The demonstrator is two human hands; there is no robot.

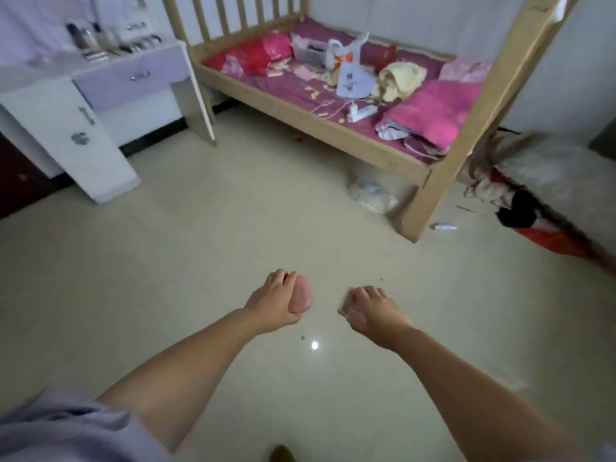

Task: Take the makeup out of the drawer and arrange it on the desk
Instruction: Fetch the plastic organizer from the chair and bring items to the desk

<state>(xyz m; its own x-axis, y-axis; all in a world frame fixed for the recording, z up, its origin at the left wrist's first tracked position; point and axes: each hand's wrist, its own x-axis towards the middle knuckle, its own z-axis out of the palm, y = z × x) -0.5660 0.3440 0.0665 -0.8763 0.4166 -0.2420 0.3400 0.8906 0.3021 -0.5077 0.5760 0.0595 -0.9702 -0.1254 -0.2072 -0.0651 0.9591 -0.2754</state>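
My left hand (273,303) is closed around a rounded pink makeup case (301,298), held out over the bare floor. My right hand (375,313) grips a small clear plastic case (350,310), a little to the right at the same height. The white dressing desk (43,95) stands far off at the upper left, its lilac drawer (133,76) pushed in. Several bottles and makeup pieces (106,40) stand on the desk top at its back. Both hands are well away from the desk.
A wooden bed (333,128) with pink bedding and scattered clutter fills the upper right. A crumpled plastic bag (371,193) lies under its corner post. Clothes (533,208) are heaped on the floor at the right. Pale tiled floor (200,245) stretches between me and the desk.
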